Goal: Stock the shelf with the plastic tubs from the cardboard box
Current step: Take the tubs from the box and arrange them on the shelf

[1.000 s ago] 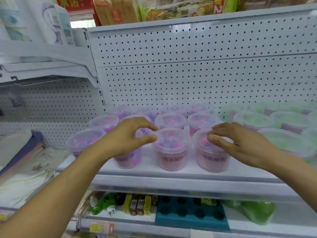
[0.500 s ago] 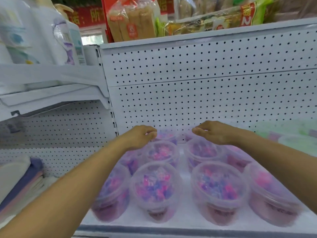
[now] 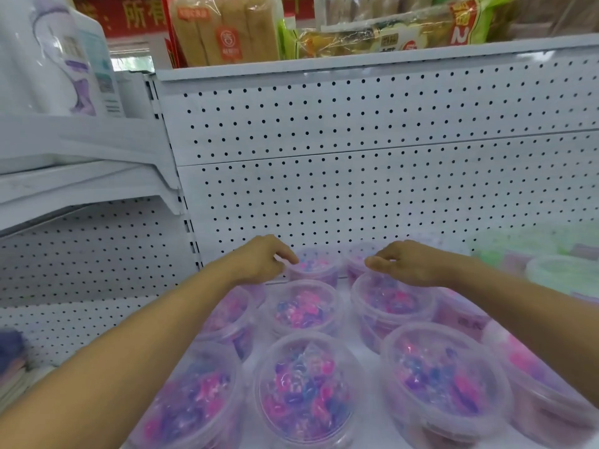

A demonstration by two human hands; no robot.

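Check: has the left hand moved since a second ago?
Yes. The left hand went from the front-row tubs deeper in, to the back-row tub near the pegboard back panel.

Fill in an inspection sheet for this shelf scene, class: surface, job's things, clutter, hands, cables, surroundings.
Surface: white shelf, pegboard back panel.
Job's things: lidded clear tubs of pink and purple pieces in rows; cardboard box not in view.
Clutter: green-lidded tubs at right.
Hands: left hand and right hand at the back-row tubs, fingers curled; grip unclear.
Cables: nothing seen.
Surroundings: packaged bread on the shelf above; white bottles at upper left.
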